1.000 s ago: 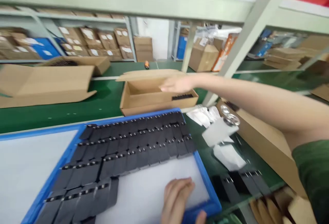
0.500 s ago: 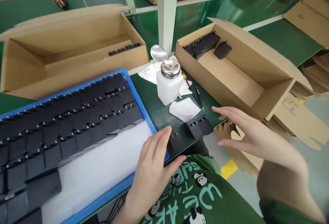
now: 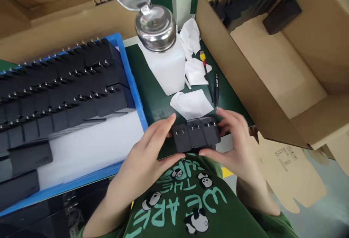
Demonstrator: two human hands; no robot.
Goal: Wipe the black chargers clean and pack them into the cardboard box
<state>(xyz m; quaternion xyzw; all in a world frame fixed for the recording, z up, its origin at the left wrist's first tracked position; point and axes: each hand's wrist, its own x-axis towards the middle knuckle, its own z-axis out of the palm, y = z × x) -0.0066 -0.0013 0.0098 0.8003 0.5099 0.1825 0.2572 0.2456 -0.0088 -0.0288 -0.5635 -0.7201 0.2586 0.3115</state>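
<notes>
Three black plug adapters stand side by side at the table's front edge, metal prongs upward. My left hand is at their left end, thumb and fingers apart. At the right end, my right hand curves round them with its thumb by the lower edge; whether it presses on them is unclear. Just behind the adapters lies a folded white cloth. A white bottle with an open metal lid stands farther back. Tweezers lie right of the cloth.
On the left, a blue tray holds rows of black adapters over white foam. An open cardboard box with several adapters stands at the right. Another cardboard box is behind the tray. More white cloths and a yellow-tipped cable lie near the bottle.
The view has moved closer to the table. My right hand has come left to the adapters, and the formerly separate left adapter now stands against the other two.
</notes>
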